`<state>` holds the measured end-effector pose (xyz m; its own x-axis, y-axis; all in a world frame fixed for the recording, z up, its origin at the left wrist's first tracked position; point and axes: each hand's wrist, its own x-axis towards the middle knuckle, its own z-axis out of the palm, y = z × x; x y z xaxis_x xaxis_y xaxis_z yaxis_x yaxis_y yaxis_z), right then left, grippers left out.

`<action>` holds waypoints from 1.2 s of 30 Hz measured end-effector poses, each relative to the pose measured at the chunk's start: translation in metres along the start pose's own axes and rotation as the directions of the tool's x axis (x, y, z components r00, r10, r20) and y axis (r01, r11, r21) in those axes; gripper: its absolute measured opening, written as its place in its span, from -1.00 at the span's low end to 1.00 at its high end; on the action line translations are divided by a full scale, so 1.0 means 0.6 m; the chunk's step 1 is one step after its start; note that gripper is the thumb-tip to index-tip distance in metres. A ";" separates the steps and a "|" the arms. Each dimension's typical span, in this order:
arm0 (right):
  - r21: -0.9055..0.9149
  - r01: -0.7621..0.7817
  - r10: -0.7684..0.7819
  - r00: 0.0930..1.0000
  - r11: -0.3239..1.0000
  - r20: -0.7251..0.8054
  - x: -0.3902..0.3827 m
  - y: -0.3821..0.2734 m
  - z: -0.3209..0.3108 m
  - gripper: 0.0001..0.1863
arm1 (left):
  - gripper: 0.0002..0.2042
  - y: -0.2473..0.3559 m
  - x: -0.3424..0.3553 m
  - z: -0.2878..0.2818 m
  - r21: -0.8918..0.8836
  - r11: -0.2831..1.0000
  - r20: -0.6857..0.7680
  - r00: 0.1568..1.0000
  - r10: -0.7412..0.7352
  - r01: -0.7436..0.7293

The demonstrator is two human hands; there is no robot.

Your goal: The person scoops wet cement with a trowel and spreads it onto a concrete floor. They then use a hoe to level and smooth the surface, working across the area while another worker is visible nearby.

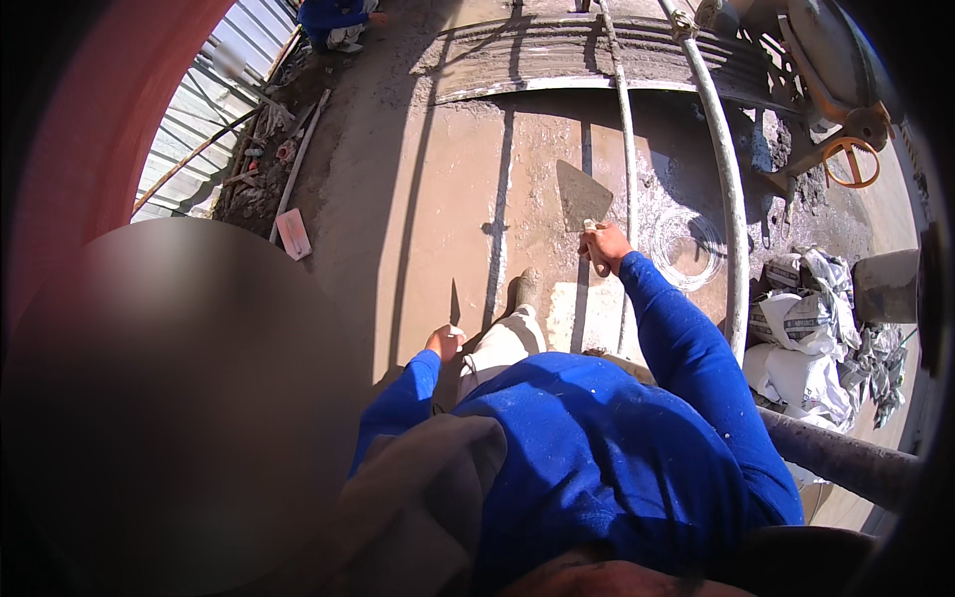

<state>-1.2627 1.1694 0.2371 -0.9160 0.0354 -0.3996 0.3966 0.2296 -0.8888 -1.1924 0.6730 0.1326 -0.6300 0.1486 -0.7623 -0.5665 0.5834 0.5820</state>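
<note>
My right hand [603, 247] grips the handle of a broad grey trowel [581, 187], its flat blade pointing up-frame over the sunlit concrete floor [448, 179]. Lower and to the left, my left hand [445, 340] is closed on the pale handle of a narrow, dark-bladed tool [455, 298], perhaps a trowel seen edge-on. My pale trouser leg and muddy boot [527, 289] show between the two hands. A coil of pale wire [686, 249] lies on the floor right of my right hand.
Scaffold poles [725, 189] run along my right, with stacked bags [801, 328], a grey bucket [883, 289] and a mixer with orange wheel [848, 161] beyond. A corrugated sheet [527, 60] lies ahead. Debris [261, 174] lines the left fence; a co-worker [333, 22] crouches at the top left.
</note>
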 end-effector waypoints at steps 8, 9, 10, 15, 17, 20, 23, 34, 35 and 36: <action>-0.329 -0.167 0.157 0.986 0.929 -0.057 -0.002 0.048 -0.149 -0.69 | -0.61 0.210 0.254 -0.022 -0.008 1.000 0.133 0.991 0.024 -0.023; -0.282 -0.230 0.214 0.973 0.932 -0.084 -0.004 0.048 -0.160 -0.68 | -0.60 0.241 0.278 -0.033 -0.021 1.000 0.152 0.988 0.004 -0.001; -0.260 -0.341 0.318 0.939 0.903 -0.129 -0.017 0.058 -0.165 -0.68 | -0.60 0.283 0.290 -0.034 0.012 1.000 0.218 0.976 0.006 -0.009; -0.039 -0.483 0.454 0.846 0.875 -0.280 -0.038 0.071 -0.159 -0.65 | -0.61 0.466 0.391 -0.089 0.037 0.998 0.174 0.984 0.049 -0.056; -0.065 -0.476 0.441 0.851 0.877 -0.286 -0.007 0.077 -0.158 -0.62 | -0.58 0.518 0.426 -0.119 0.005 0.996 0.182 0.980 0.083 -0.085; -0.274 -0.415 0.329 0.892 0.868 -0.309 0.037 0.143 -0.156 -0.58 | -0.61 0.586 0.445 -0.090 0.013 0.993 0.170 0.979 0.115 -0.119; -0.275 -0.385 0.308 0.908 0.881 -0.285 0.101 0.149 -0.173 -0.58 | -0.64 0.614 0.466 -0.057 0.018 0.994 0.215 0.971 0.101 -0.107; -0.397 -0.108 0.163 0.981 0.911 0.108 0.345 0.009 -0.318 -0.64 | -0.74 0.662 0.447 0.007 0.261 0.936 0.207 0.960 0.187 -0.239; -0.372 -0.102 0.163 0.977 0.923 0.137 0.381 0.002 -0.325 -0.67 | -0.74 0.661 0.452 -0.010 0.223 0.953 0.134 0.975 0.179 -0.206; -0.353 -0.114 0.175 0.974 0.928 0.145 0.409 0.011 -0.342 -0.69 | -0.74 0.666 0.463 -0.013 0.178 0.966 0.083 0.981 0.176 -0.189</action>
<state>-1.4973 1.3792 0.1795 -0.8141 -0.0660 -0.5770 0.4515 0.5529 -0.7003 -1.5979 0.9415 0.1558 -0.6734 0.3153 -0.6686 -0.3335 0.6776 0.6554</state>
